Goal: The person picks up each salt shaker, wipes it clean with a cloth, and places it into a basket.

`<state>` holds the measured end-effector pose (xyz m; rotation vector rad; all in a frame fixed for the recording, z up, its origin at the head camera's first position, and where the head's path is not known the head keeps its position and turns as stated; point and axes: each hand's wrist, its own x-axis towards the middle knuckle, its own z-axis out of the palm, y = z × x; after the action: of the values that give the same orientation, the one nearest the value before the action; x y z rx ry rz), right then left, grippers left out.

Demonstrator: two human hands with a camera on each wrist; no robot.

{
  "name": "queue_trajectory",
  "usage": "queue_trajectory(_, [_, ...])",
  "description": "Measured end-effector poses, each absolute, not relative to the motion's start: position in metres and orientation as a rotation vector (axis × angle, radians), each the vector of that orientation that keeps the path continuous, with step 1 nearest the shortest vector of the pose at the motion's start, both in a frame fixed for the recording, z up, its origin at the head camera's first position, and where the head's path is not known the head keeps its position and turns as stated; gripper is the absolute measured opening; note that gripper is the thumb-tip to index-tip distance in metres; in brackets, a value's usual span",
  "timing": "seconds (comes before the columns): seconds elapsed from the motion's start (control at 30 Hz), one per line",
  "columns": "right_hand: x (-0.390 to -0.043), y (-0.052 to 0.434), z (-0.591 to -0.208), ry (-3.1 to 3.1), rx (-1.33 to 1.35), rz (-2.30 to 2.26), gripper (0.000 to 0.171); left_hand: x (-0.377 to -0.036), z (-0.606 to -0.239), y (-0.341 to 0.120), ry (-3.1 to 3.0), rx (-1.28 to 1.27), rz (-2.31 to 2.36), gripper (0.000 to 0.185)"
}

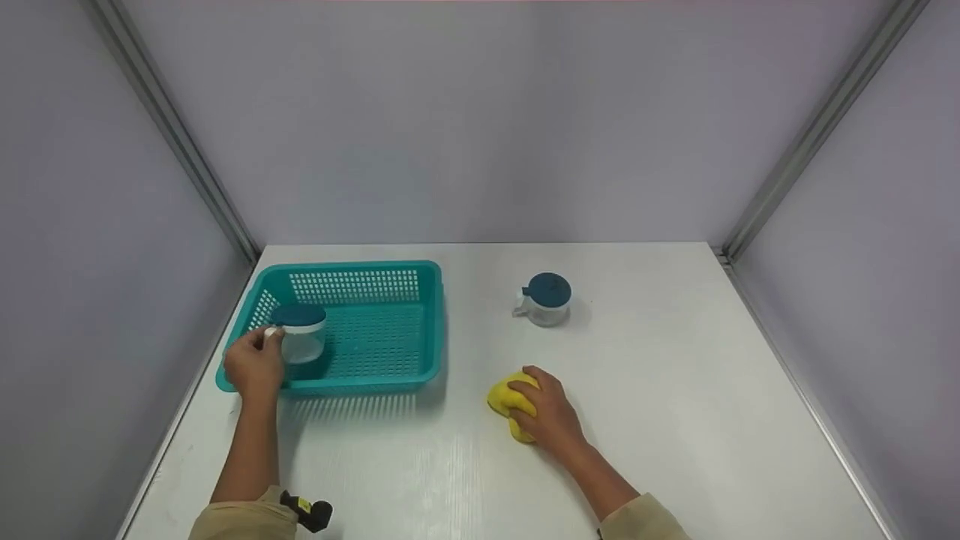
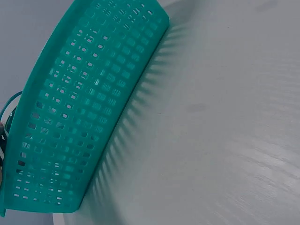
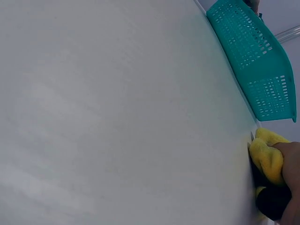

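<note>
Basket wall close at left wrist, jar only overhead

I am reaching my left arm up the lower left of the head view, my left hand curling its fingers in a grip just left of centre. My right hand is lying palm down at lower centre, fingers bent and clasping, forearm angling in from the bottom right.
</note>
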<state>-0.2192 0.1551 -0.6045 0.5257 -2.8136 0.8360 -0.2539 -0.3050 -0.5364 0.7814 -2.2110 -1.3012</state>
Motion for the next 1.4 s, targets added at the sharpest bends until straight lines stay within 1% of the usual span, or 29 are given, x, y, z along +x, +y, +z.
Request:
queue_trajectory(0.4, [-0.221,0.156,-0.606,-2.834,0.506,0.836,0.044,-0.263,-0.536,-0.311,-2.354,0.857,-1.295,0.040])
queue_trajectory(0.8, [-0.221,0.156,-0.607,-2.840,0.492,0.831,0.044,-0.263,-0.534,-0.308,-2.427,0.824,-1.238,0.041])
queue_trajectory(0.97, [-0.221,0.158,-0.608,-2.828,0.525,0.822,0.044,-0.262,-0.538,-0.308,-2.562,0.784,-1.058,0.024])
queue_trajectory(1.1, [-0.222,0.160,-0.606,-2.822,0.551,0.814,0.044,-0.263,-0.539,-0.308,-2.646,0.760,-0.967,0.030])
queue_trajectory(1.4, [-0.224,0.167,-0.602,-2.858,0.489,0.780,0.044,-0.265,-0.540,-0.308,-2.814,0.758,-0.887,0.020])
